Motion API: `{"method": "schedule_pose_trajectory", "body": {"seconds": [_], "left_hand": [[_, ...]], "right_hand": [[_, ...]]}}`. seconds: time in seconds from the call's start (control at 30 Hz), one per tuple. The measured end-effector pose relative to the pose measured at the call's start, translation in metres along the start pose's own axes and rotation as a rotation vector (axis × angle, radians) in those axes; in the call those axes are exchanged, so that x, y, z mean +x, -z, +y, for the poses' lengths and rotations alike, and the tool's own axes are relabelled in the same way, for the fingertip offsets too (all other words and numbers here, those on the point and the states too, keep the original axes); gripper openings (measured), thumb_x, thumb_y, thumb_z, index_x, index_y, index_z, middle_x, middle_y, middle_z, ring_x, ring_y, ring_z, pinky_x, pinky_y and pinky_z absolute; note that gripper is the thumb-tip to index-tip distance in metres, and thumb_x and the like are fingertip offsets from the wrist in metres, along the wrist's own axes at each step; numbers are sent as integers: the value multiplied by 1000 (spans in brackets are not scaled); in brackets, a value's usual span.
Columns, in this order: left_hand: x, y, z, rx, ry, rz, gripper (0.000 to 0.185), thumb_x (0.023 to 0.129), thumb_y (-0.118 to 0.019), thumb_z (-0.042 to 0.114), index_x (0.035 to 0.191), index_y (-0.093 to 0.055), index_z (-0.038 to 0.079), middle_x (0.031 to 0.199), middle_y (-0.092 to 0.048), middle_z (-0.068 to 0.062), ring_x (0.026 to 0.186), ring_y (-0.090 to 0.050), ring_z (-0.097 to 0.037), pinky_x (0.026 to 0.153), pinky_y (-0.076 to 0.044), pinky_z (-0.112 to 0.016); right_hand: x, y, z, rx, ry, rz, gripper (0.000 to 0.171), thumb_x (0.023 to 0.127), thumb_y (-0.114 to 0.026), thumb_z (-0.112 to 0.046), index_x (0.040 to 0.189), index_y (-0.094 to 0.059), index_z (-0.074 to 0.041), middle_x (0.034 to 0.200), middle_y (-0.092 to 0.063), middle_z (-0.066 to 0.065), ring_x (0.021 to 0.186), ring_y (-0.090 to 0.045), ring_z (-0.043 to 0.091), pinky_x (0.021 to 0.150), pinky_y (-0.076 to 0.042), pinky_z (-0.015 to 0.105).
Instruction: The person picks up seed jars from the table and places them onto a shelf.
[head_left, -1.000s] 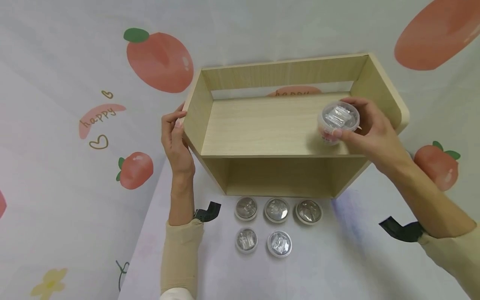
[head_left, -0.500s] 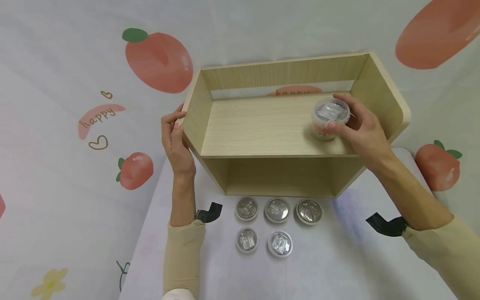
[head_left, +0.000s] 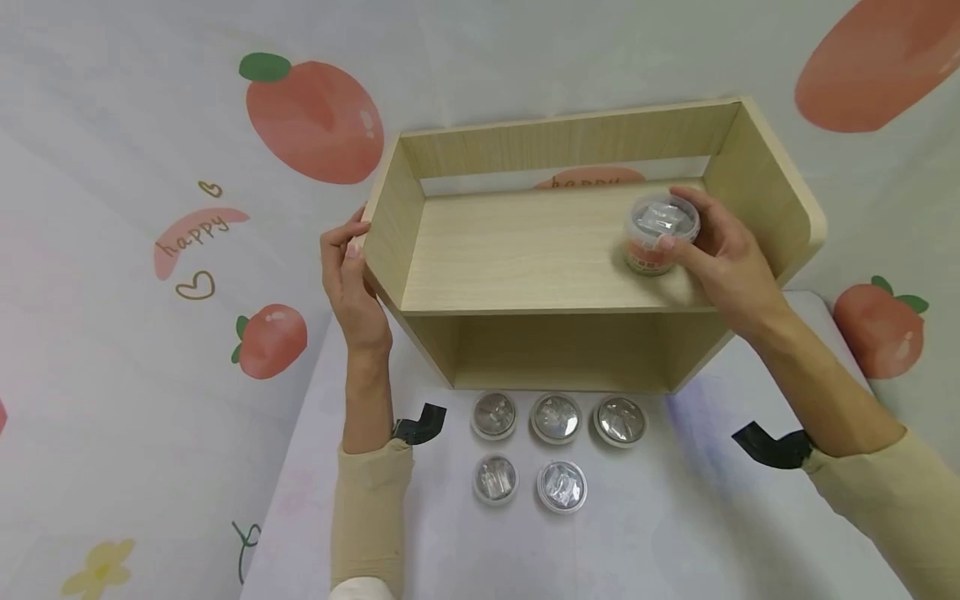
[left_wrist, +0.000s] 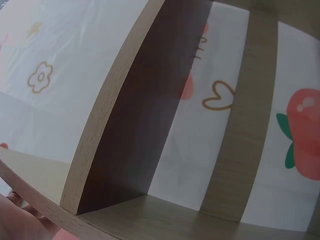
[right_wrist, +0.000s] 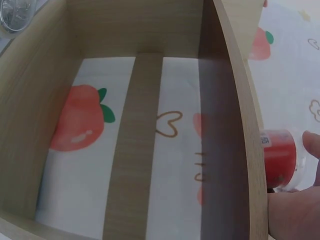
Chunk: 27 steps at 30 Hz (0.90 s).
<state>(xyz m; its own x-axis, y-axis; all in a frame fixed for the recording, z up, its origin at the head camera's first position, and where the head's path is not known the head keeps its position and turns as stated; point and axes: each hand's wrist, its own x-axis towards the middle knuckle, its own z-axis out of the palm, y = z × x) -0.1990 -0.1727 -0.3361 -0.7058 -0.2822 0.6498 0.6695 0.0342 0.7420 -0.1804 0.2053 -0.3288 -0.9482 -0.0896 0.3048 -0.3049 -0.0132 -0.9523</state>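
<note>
A light wooden two-tier shelf (head_left: 525, 258) stands on the table against a fruit-print cloth. My right hand (head_left: 705, 250) grips a small clear-lidded cup with a red label (head_left: 660, 233) at the right end of the shelf's upper board; the right wrist view shows the cup (right_wrist: 280, 159) beyond the board's edge. My left hand (head_left: 351, 279) rests against the shelf's left side panel (head_left: 390, 229), fingers straight; only its fingertips (left_wrist: 20, 217) show in the left wrist view. Several more clear-lidded cups (head_left: 555, 417) stand in two rows on the table in front of the shelf.
The fruit-print cloth (head_left: 150, 250) covers the wall and falls to the left of the table. The shelf's lower compartment (head_left: 562, 354) has nothing in it. White table surface (head_left: 675, 517) lies right of the cups.
My right hand has carried the cup a little left and down, to the upper board. The left hand has stayed on the side panel.
</note>
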Motion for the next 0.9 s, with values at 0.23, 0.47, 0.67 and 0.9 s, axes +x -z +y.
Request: {"method": "schedule_pose_trajectory", "body": {"seconds": [0.23, 0.47, 0.67, 0.9], "left_hand": [[0, 0, 1, 13, -13, 19, 29, 95, -38, 19, 111, -60, 8, 133, -57, -13, 127, -49, -31, 96, -40, -42], [0, -1, 1, 18, -13, 19, 30, 94, -38, 20, 111, -60, 9, 133, -57, -13, 128, -49, -31, 96, -39, -43], [0, -1, 0, 37, -10, 17, 31, 94, -38, 21, 113, -60, 8, 133, -57, -11, 128, -49, -31, 97, -38, -43], [0, -2, 0, 43, -7, 16, 31, 94, -38, 21, 113, -59, 8, 133, -57, -11, 128, -48, -30, 98, -38, -43]], "right_hand": [[0, -1, -1, 32, -22, -14, 50, 96, -59, 2, 144, -47, -7, 129, -51, 5, 119, -49, 13, 101, -35, 15], [-3, -1, -5, -14, -56, -4, 53, 96, -58, -2, 147, -44, -7, 132, -49, 8, 120, -48, 13, 102, -32, 14], [-2, -1, -4, -78, -73, 29, 54, 98, -58, -7, 150, -42, -8, 139, -47, 11, 124, -46, 13, 104, -31, 14], [0, -4, -6, 9, 2, 81, 50, 99, -55, -8, 147, -44, -4, 141, -51, 8, 129, -44, 18, 105, -32, 16]]}}
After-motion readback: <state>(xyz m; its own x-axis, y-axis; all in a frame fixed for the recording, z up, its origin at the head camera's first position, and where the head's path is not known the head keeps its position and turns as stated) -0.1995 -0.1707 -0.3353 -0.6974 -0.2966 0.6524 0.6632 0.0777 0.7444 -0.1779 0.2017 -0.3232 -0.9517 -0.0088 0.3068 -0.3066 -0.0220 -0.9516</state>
